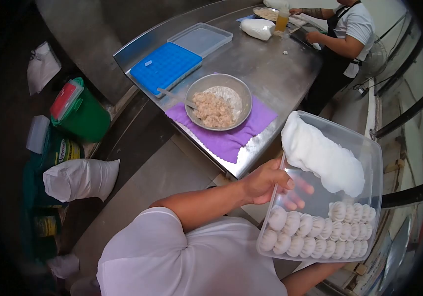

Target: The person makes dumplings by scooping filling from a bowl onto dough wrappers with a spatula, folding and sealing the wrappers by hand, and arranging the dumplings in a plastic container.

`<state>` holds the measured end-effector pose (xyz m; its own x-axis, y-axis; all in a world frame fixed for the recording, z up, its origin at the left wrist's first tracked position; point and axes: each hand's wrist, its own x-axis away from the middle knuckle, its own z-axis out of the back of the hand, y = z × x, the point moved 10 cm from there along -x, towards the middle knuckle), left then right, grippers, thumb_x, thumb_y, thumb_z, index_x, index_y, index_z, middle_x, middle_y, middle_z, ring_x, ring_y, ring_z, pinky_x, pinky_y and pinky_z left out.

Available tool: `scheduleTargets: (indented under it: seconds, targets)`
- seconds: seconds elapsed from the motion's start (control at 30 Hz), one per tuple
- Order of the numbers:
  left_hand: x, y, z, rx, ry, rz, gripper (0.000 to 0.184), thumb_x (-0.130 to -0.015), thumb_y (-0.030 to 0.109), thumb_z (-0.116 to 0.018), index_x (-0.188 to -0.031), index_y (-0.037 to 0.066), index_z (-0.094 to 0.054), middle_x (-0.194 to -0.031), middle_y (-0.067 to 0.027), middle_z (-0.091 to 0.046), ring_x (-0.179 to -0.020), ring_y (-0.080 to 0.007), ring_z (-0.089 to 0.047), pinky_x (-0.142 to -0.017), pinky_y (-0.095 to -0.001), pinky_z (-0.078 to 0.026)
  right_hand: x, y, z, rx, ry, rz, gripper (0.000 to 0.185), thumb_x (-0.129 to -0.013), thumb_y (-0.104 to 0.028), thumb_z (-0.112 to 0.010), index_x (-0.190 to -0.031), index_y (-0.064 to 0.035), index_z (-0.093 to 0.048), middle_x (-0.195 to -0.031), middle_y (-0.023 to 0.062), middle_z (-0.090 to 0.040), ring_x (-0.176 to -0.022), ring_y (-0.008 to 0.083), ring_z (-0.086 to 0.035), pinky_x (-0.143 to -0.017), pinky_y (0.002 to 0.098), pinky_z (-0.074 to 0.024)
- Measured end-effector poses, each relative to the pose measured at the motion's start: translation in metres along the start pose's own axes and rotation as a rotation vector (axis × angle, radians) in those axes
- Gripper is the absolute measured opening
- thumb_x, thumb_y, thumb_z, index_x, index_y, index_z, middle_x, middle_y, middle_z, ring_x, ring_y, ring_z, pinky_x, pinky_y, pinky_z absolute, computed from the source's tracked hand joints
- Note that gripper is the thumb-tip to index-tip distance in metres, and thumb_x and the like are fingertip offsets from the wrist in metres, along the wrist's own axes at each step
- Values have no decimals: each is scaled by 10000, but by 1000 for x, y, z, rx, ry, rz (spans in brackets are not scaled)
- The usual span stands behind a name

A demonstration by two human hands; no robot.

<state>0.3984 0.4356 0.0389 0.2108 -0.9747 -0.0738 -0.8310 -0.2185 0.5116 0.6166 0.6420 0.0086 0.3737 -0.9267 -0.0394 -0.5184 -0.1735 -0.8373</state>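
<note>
steel table (270,60), one bowl (244,91); left hand (265,183) gripping one tub (318,195), three dumpling rows (316,227) inside; right hand hidden, grip unclear

Brushed-looking metal table (270,64) beneath a soft, matt purple cloth (258,121).

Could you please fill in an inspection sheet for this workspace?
Surface: metal table, pale residue near its front corner.
Job's things: clear tray holding pleated dumplings and a white cloth; metal bowl of filling, on a purple cloth.
Clutter: blue container, shallow clear container.
Hands: left hand grips the tray, fingers seen through it; right hand hidden.
Cables: dark cord near the wall.
Surroundings: co-worker beside the table; green bucket, white sack.
</note>
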Motion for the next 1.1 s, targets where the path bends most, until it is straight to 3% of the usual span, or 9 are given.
scheduleTargets:
  seconds: [0.13,0.2,0.27,0.37,0.4,0.5,0.67,0.7,1.1]
  targets:
    - [-7,-9,0,102,-65,-59,631,-844,82,-608,-1433,-35,-415,-1260,-323,-608,-968,-394,-721,-792,-471,-623,-3,-8,9,-87,-26,-37,321,-1019,-194,-547,-1249,22,-603,-1179,145,-681,-1006,244,-699,-902,378,-582]
    - [-7,-9,14,-30,-44,-88,415,-873,156,-635,-1223,-63,-602,-1290,-350,-587,-1000,-452,-701,-818,-506,-615,2,-16,14,-169,6,-36,320,-1018,-196,-549,-1247,21,-604,-1176,143,-682,-1004,242,-699,-901,377,-582]
    - [13,19,30,81,-215,-88,238,-899,171,-610,-1018,-33,-639,-1306,-408,-538,-1031,-499,-676,-829,-557,-607,25,-20,-6,-274,33,-31,319,-1018,-198,-551,-1244,20,-605,-1173,142,-683,-1002,241,-699,-900,376,-582]
    - [29,68,28,66,-357,89,261,-959,215,-552,-1132,28,-610,-1392,-425,-443,-1065,-534,-634,-823,-519,-620,61,-15,-48,-404,66,-35,317,-1018,-201,-554,-1241,18,-607,-1169,139,-684,-998,238,-699,-898,375,-582]
    - [32,85,26,71,-346,100,264,-957,215,-552,-1135,28,-608,-1389,-424,-445,-1062,-533,-635,-820,-519,-620,72,4,-41,-280,265,-58,291,-1006,-212,-590,-1210,-8,-619,-1105,99,-689,-954,198,-691,-866,357,-574]
    - [28,98,23,78,-310,186,272,-953,216,-553,-1142,26,-601,-1383,-423,-449,-1053,-531,-637,-812,-518,-620,126,-17,-112,-303,195,102,240,-973,-176,-649,-1181,-60,-625,-1054,35,-684,-920,136,-669,-822,308,-553]
    - [28,61,6,85,-370,470,287,-946,218,-555,-1155,24,-590,-1373,-420,-457,-1040,-528,-640,-800,-515,-621,212,-11,-178,-322,339,298,138,-1016,-149,-590,-1114,-54,-610,-960,19,-649,-843,85,-607,-741,265,-515]
    - [38,50,-5,98,-394,521,290,-944,218,-556,-1157,24,-588,-1371,-419,-458,-1037,-527,-640,-797,-515,-621,230,-21,-186,-312,309,361,187,-1036,-148,-569,-1184,-44,-615,-1031,17,-673,-917,70,-636,-790,240,-528]
    - [78,-68,-46,92,-546,971,330,-927,222,-561,-1187,18,-561,-1346,-412,-477,-1004,-519,-648,-767,-510,-623,305,-9,-155,-236,632,622,229,-1048,-128,-521,-1253,-30,-556,-1094,41,-653,-947,72,-630,-810,257,-551]
